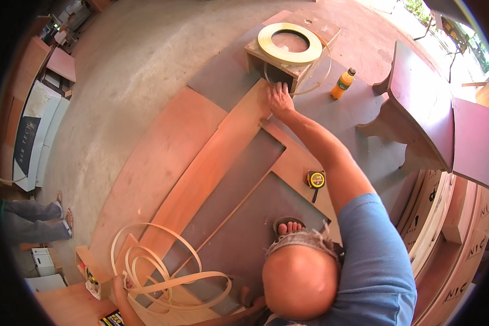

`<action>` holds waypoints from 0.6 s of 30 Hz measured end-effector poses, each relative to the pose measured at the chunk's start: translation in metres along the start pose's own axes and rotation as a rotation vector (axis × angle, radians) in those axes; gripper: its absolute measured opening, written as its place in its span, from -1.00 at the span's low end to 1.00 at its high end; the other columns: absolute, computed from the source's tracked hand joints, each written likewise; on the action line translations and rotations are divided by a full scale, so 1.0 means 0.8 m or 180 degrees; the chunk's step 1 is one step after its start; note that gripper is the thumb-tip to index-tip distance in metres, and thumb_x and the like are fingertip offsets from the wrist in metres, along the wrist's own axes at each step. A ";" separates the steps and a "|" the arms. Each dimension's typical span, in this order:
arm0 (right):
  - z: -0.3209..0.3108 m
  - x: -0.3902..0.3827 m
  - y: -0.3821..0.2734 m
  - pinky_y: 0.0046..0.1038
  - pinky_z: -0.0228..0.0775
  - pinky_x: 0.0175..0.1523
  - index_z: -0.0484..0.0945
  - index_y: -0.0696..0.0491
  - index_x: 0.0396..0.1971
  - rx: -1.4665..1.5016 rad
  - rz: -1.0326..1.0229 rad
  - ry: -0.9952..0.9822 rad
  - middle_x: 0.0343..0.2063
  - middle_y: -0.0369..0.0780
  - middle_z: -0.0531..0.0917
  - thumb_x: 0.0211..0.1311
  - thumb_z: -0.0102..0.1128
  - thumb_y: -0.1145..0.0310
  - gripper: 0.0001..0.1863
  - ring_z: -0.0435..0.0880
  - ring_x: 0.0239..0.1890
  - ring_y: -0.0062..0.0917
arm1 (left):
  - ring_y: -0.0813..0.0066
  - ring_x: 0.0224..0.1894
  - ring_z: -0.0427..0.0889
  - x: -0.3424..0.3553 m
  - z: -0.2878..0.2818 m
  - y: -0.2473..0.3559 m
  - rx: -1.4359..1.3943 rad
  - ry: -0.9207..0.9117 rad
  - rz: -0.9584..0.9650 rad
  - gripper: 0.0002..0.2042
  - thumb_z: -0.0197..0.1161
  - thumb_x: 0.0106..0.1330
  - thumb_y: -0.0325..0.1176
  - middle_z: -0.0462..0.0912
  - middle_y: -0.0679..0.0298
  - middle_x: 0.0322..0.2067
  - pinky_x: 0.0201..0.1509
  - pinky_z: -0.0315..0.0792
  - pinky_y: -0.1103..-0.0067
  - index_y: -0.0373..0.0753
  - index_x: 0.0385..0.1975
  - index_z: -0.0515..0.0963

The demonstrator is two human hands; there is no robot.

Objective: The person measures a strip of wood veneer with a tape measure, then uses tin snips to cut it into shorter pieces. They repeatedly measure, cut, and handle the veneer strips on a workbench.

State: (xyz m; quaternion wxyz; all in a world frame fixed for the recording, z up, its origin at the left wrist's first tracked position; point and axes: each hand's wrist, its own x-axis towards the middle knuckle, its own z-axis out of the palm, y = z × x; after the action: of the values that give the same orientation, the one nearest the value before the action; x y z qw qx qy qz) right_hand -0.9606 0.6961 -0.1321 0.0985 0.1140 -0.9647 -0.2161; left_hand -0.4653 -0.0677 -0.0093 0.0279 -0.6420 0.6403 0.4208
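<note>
Nearest, the left hand (119, 284) gripped loose coils of pale edging strip (163, 266) beside the long plywood board (212, 163). Past a yellow tape measure (315, 179), the right hand (281, 100) lay flat, fingers spread, on the board's far end, just before the roll of strip (289, 44) on a wooden box (266, 57).

Boards (201, 174) lie overlapped on the floor (136, 60). At their far end a box (288, 57) carries a strip roll (289, 43); a bottle (343, 83) stands right of it. A tape measure (315, 179) lies nearer, and loose strip (163, 271) coils at the near left, perhaps over the boards' edge.
</note>
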 end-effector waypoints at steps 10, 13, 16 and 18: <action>0.002 0.006 -0.015 -0.11 0.32 0.10 0.36 0.17 0.24 0.0295 0.0275 -0.0909 -0.07 -0.11 0.59 0.29 0.14 0.29 -0.46 0.61 -0.01 -0.31 | 0.34 -0.69 0.40 -0.013 -0.033 -0.026 0.0068 0.0325 -0.0237 -0.84 0.02 0.27 -0.44 0.44 0.17 -0.61 -0.62 0.34 0.41 -0.32 -0.21 0.39; -0.055 -0.009 -0.027 -0.21 0.41 0.00 0.43 0.17 0.16 0.0689 -0.0030 -0.0775 -0.12 -0.12 0.58 0.27 0.15 0.31 -0.52 0.62 -0.04 -0.32 | 0.34 -0.69 0.40 -0.006 -0.025 -0.025 0.0287 0.0277 -0.0060 -0.85 0.02 0.26 -0.44 0.44 0.16 -0.60 -0.62 0.33 0.41 -0.32 -0.22 0.40; -0.107 -0.014 -0.029 -0.29 0.44 -0.02 0.44 0.22 0.09 0.0955 -0.0083 -0.0167 -0.12 -0.08 0.57 0.23 0.16 0.37 -0.56 0.62 -0.04 -0.31 | 0.35 -0.70 0.38 -0.001 -0.011 -0.017 0.0331 0.0166 0.0014 -0.87 0.01 0.26 -0.45 0.43 0.17 -0.61 -0.63 0.32 0.42 -0.33 -0.26 0.40; -0.133 -0.009 -0.029 -0.31 0.44 -0.02 0.43 0.27 0.07 0.1065 -0.0044 0.0227 -0.12 -0.06 0.56 0.22 0.16 0.40 -0.56 0.62 -0.04 -0.30 | 0.36 -0.70 0.37 0.000 -0.004 -0.009 0.0450 0.0074 0.0078 -0.89 0.01 0.26 -0.45 0.43 0.17 -0.62 -0.63 0.32 0.42 -0.33 -0.30 0.40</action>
State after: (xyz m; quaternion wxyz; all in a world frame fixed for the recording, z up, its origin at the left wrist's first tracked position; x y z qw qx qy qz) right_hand -0.9239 0.6356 -0.0494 0.1108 0.1430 -0.9823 -0.0490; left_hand -0.4577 -0.0684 -0.0111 0.0605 -0.6354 0.6765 0.3674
